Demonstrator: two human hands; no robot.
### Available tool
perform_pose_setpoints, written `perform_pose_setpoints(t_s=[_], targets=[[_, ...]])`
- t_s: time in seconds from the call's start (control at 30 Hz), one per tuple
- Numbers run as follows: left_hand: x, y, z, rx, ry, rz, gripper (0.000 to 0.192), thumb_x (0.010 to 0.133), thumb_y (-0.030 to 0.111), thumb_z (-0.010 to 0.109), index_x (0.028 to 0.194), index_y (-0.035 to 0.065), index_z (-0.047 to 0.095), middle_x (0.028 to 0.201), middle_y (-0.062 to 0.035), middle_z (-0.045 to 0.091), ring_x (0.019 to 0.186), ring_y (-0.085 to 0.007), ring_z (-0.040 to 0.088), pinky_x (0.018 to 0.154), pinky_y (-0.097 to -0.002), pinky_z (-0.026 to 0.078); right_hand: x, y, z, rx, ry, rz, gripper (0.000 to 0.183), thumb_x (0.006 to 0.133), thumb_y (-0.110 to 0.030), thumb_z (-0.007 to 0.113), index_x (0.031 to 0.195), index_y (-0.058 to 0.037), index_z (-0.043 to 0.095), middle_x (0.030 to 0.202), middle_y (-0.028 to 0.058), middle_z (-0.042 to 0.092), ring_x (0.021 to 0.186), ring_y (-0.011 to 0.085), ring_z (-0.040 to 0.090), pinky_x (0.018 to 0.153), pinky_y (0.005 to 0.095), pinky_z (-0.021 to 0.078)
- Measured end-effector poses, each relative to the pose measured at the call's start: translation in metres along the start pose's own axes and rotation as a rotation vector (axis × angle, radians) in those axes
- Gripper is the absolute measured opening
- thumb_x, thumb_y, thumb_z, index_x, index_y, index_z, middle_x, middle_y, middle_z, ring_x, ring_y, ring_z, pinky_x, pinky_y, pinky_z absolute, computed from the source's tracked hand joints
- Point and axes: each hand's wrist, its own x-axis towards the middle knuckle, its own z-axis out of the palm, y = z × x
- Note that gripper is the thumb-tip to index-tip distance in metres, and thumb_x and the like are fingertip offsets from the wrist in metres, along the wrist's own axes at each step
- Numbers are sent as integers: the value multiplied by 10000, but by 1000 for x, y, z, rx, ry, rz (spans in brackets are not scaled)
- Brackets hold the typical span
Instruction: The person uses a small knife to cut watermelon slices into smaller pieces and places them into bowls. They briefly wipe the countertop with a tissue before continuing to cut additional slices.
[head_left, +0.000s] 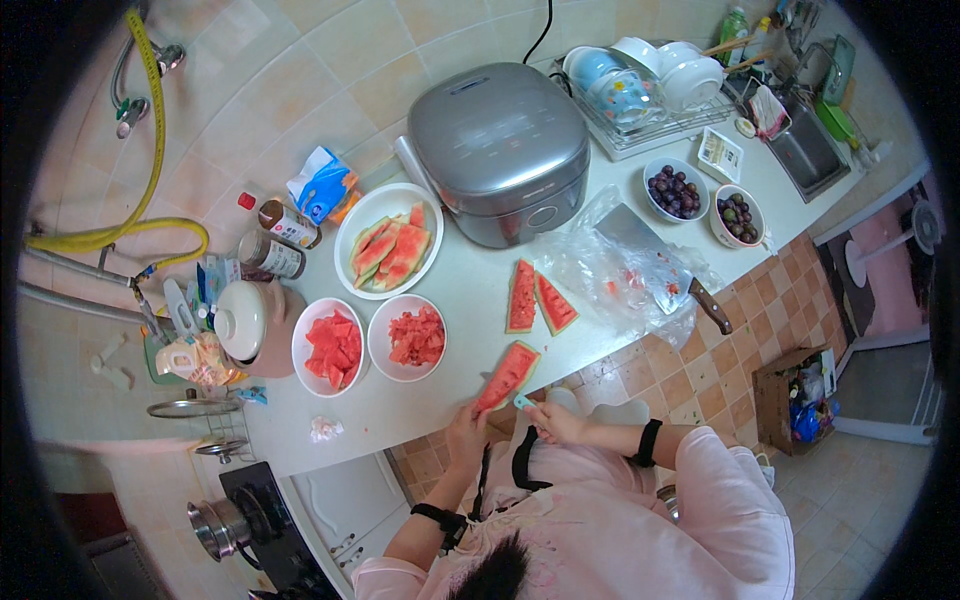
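Observation:
My left hand grips the lower end of a watermelon wedge at the counter's front edge. Close to its right, my right hand holds a small tool with a light-blue end, seemingly a peeler or knife; its kind cannot be told. Two more wedges, one upright in view and one slanted, lie behind on the counter. To the left stand a white bowl of watermelon chunks, another of smaller pieces, and a larger bowl of rinds.
A cleaver lies on a plastic bag, its handle over the counter edge. Behind stands a grey rice cooker. Two bowls of dark round fruit sit right, near a dish rack and sink.

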Motion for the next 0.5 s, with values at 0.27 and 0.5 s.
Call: perform_pose_setpoints(t_s=[0.27,0.5], targets=[[-8,7,8,-6,-11,-104,214,810,121,654,972,-14,623,848,-156,654,746,-243,649,669,-317,503,-10,-8,13,115,21,51,367,941,-419,409,782,-88,394,578,-14,350,454,88,344,382,235,311],[-10,0,18,-101,17,-71,211,806,114,655,974,-11,629,852,-160,656,748,-235,654,663,-315,504,-10,-7,10,168,-21,60,382,936,-430,417,774,-85,394,579,-13,346,451,90,348,376,233,300]])
